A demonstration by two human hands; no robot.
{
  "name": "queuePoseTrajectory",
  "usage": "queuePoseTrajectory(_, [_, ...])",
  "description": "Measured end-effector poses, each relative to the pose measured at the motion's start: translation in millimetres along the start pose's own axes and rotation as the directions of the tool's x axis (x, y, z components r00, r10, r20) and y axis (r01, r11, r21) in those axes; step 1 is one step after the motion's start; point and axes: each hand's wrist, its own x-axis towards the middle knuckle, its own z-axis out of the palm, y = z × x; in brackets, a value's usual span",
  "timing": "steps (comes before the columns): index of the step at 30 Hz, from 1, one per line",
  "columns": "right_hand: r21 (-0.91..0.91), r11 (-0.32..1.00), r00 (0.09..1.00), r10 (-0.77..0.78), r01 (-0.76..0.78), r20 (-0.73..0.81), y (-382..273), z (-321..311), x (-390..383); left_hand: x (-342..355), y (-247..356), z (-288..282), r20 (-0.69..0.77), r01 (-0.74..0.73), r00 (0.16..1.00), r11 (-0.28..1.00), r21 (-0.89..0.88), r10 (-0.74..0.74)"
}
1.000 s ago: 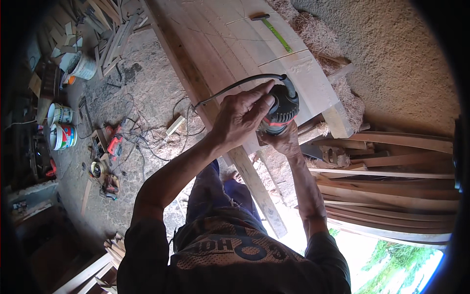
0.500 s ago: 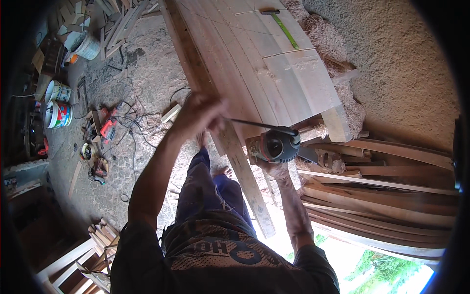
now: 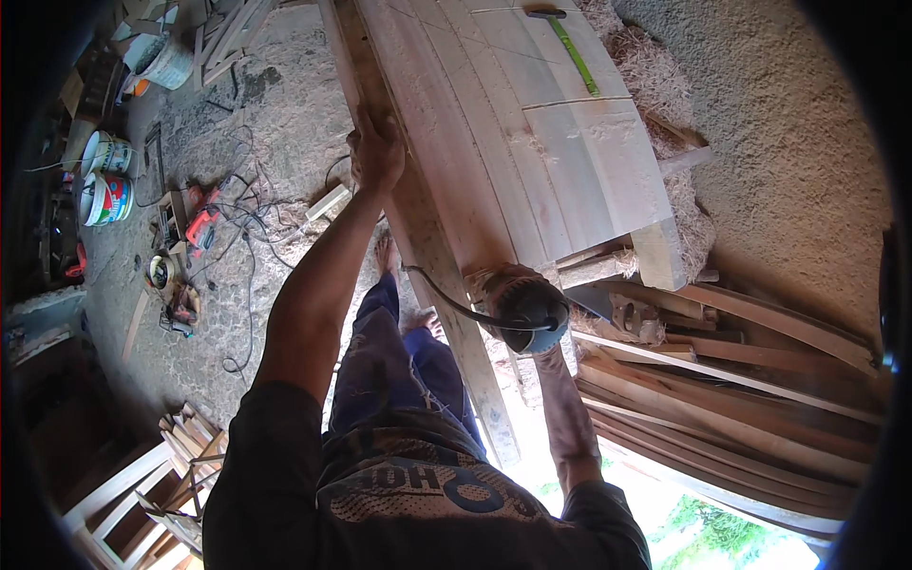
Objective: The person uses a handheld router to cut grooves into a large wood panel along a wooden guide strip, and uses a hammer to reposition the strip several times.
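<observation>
My right hand [image 3: 545, 355] holds a corded power tool [image 3: 525, 312] with a round dark housing, at the near end of the wooden panel [image 3: 494, 142]. The tool hides most of its fingers, and its working end is out of sight. A black cord [image 3: 439, 296] loops from the housing leftward across the long wooden beam [image 3: 432, 247]. Farther up, my left hand [image 3: 378, 157] rests on that beam along the panel's left edge, fingers apart and holding nothing. Pencil-like lines and joints cross the panel.
A green-handled hammer [image 3: 575, 55] lies on the panel's far part. Stacked boards [image 3: 722, 408] fill the right side below a rough wall [image 3: 769, 133]. On the floor at left are a red power tool [image 3: 202, 228], tangled cords and buckets [image 3: 106, 198]. Shavings [image 3: 651, 76] lie along the panel's right edge.
My left hand has let go of the tool's cord and moved forward onto the beam. The cord now hangs slack, and my right hand has brought the tool slightly lower and left.
</observation>
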Motion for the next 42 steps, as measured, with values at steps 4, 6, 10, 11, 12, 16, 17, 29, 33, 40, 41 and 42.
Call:
queuePoseTrajectory(4, [-0.298, 0.944, 0.984, -0.170, 0.145, -0.060, 5.4, 10.7, 3.3, -4.1, 2.3, -8.9, -0.036, 0.015, 0.999, 0.997, 0.078, -0.013])
queuePoseTrajectory(6, [-0.327, 0.917, 0.968, -0.251, 0.227, -0.031, 9.0, 8.2, 7.2, -4.3, 6.1, -9.8, -0.029, 0.028, 0.999, 0.996, 0.090, -0.026])
queuePoseTrajectory(10, [-0.231, 0.968, 0.982, -0.131, 0.098, -0.133, 17.7, 4.7, 5.4, -5.8, 8.4, -8.4, -0.034, 0.017, 0.999, 0.992, 0.122, -0.013])
queuePoseTrajectory(11, [-0.258, 0.953, 0.982, -0.180, 0.161, -0.053, 14.7, 4.2, 8.1, -4.2, 3.8, -5.7, -0.045, -0.009, 0.999, 0.992, 0.126, 0.014])
queuePoseTrajectory(12, [-0.275, 0.935, 0.974, -0.226, 0.226, 0.029, 8.5, 7.4, 12.9, -0.3, -3.1, -1.0, -0.068, -0.030, 0.997, 0.991, 0.128, 0.039])
queuePoseTrajectory(16, [-0.291, 0.925, 0.969, -0.246, 0.244, 0.032, -0.2, 14.6, 18.9, 6.5, -18.7, 10.9, -0.107, -0.075, 0.990, 0.988, 0.138, 0.091])
queuePoseTrajectory(17, [-0.307, 0.919, 0.967, -0.254, 0.246, 0.014, -0.1, 15.5, 17.9, 6.6, -19.5, 12.5, -0.105, -0.075, 0.990, 0.988, 0.138, 0.090])
queuePoseTrajectory(29, [-0.099, 0.995, 0.993, -0.026, 0.015, -0.118, 16.8, 4.6, 20.4, -4.8, 0.2, -3.9, -0.047, -0.020, 0.999, 0.992, 0.123, 0.026])
queuePoseTrajectory(33, [0.067, 0.998, 0.999, 0.010, -0.007, -0.042, 1.1, 17.0, 34.8, -8.3, 6.3, -11.9, -0.061, -0.006, 0.998, 0.990, 0.142, 0.015])
queuePoseTrajectory(40, [0.582, 0.803, 0.956, -0.052, -0.132, 0.289, 13.6, 10.1, 67.8, -10.2, 11.5, -13.7, -0.050, 0.008, 0.999, 0.990, 0.142, -0.001])
queuePoseTrajectory(41, [0.637, 0.745, 0.964, 0.029, -0.197, 0.265, 13.2, 15.1, 71.0, -9.6, 9.9, -15.0, -0.052, 0.014, 0.999, 0.990, 0.141, -0.007])
queuePoseTrajectory(42, [0.691, 0.681, 0.966, 0.107, -0.243, 0.234, 9.8, 19.8, 73.2, -9.7, 10.7, -14.7, -0.052, 0.014, 0.999, 0.991, 0.135, -0.007])
